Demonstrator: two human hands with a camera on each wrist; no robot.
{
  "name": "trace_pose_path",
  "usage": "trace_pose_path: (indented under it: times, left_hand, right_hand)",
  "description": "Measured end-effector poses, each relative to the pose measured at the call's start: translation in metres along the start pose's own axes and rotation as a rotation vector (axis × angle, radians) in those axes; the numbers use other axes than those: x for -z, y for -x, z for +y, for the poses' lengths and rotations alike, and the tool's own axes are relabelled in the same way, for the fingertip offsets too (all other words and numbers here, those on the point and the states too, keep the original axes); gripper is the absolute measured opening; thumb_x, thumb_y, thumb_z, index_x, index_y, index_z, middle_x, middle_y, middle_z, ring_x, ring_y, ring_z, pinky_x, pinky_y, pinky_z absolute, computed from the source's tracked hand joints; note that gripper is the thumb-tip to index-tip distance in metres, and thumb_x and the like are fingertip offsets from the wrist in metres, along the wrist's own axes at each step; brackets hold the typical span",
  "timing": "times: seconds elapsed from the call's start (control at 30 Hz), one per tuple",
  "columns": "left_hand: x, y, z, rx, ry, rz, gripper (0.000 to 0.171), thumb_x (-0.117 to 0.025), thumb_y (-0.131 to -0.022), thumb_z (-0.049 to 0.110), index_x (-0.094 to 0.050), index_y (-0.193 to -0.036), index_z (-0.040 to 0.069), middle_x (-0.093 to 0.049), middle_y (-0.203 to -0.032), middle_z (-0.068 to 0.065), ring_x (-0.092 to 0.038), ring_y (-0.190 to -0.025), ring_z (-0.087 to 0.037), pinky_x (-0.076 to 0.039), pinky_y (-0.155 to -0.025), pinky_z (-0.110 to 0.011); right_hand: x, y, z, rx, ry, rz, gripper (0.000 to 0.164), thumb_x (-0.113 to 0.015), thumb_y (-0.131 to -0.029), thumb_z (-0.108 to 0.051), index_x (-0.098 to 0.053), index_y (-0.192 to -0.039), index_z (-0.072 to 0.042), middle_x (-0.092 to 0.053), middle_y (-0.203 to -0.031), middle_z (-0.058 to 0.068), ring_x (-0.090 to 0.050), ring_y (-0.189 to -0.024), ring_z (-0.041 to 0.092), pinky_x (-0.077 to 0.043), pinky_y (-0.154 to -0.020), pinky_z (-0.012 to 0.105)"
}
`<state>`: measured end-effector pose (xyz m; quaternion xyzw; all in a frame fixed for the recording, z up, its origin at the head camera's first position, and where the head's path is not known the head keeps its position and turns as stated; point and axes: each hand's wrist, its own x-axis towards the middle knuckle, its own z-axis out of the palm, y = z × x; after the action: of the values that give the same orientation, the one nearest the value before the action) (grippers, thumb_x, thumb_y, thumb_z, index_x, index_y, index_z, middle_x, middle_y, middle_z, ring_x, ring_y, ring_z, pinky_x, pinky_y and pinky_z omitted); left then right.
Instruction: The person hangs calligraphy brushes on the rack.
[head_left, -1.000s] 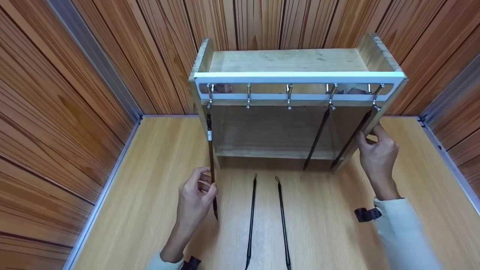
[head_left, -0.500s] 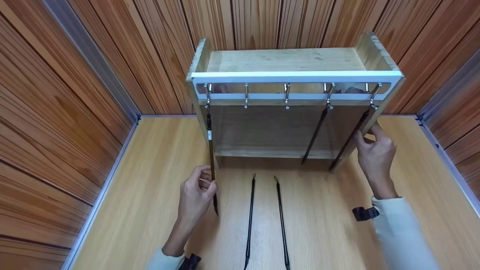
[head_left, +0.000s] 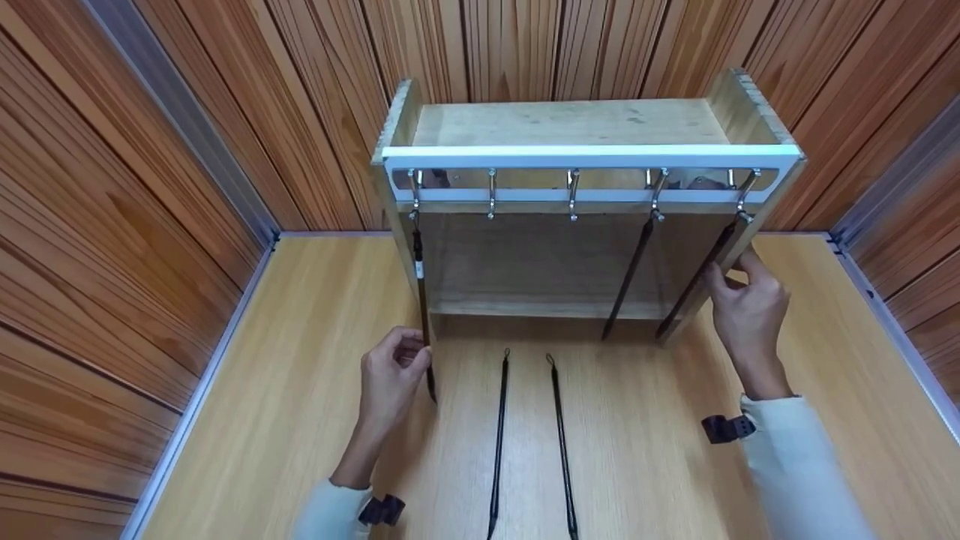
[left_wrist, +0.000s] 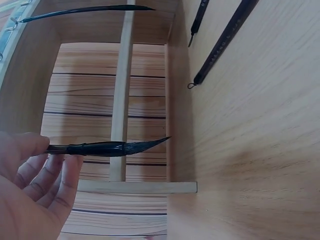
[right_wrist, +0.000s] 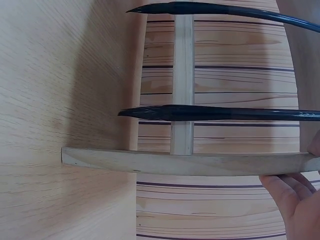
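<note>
A calligraphy brush, tip down, stands at the leftmost hook of a wooden rack. Its lower part is pinched between the thumb and fingers of my left hand; in the left wrist view its dark bristles point away from the hand. Whether its loop sits fully on the hook is too small to tell. My right hand grips the rack's right side board, thumb on one face and fingers on the other. Beside it, two more brushes, one inner and one outer, hang from the right-hand hooks.
Two brushes, a left one and a right one, lie on the wooden table in front of the rack, loops toward it. Two middle hooks hold nothing. Wood-panelled walls stand behind and at both sides.
My left hand has shifted slightly up toward the rack, and the lower tip of its brush has moved the same way. My right hand keeps its grip on the side board.
</note>
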<state>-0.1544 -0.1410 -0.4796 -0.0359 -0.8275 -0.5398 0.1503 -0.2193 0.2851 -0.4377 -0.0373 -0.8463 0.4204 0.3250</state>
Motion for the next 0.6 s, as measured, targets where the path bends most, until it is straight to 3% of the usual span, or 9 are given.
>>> trace_pose_path:
  times: [0.2,0.37,0.47,0.6]
  left_hand:
    - [-0.001,-0.004,-0.004,0.025,0.045,0.025,0.012,-0.067,-0.091,-0.003,-0.068,-0.103,0.0,-0.068,-0.09,-0.006,-0.063,-0.082,-0.019,-0.053,-0.071,-0.026]
    - [-0.01,-0.009,-0.009,0.025,0.05,0.05,0.01,-0.067,-0.09,-0.003,-0.068,-0.099,-0.002,-0.067,-0.087,-0.007,-0.062,-0.079,-0.02,-0.052,-0.07,-0.028]
    - [-0.015,-0.012,-0.01,0.043,0.039,0.032,0.01,-0.066,-0.091,-0.001,-0.068,-0.101,-0.002,-0.068,-0.089,-0.006,-0.063,-0.081,-0.019,-0.053,-0.071,-0.03]
    - [-0.016,-0.013,-0.013,0.029,-0.029,0.048,0.01,-0.066,-0.092,-0.001,-0.068,-0.102,-0.002,-0.068,-0.09,-0.006,-0.063,-0.083,-0.02,-0.055,-0.075,-0.037]
  right_hand:
    - [-0.003,0.0,-0.001,0.003,-0.002,-0.009,0.028,-0.064,-0.097,-0.015,-0.069,-0.122,-0.003,-0.071,-0.11,0.012,-0.067,-0.104,0.02,-0.052,-0.081,0.018]
    - [0.0,0.0,0.001,0.017,0.031,0.016,0.02,-0.066,-0.095,-0.01,-0.071,-0.111,0.0,-0.071,-0.103,0.012,-0.066,-0.093,0.004,-0.048,-0.074,0.009]
    - [0.004,0.0,0.002,0.009,0.042,0.034,0.02,-0.066,-0.095,-0.01,-0.071,-0.112,-0.001,-0.071,-0.103,0.011,-0.067,-0.096,0.008,-0.049,-0.074,0.009]
    - [0.001,0.001,0.002,-0.001,0.017,0.0,0.027,-0.065,-0.097,-0.014,-0.069,-0.12,-0.002,-0.071,-0.109,0.012,-0.066,-0.107,0.025,-0.051,-0.08,0.015]
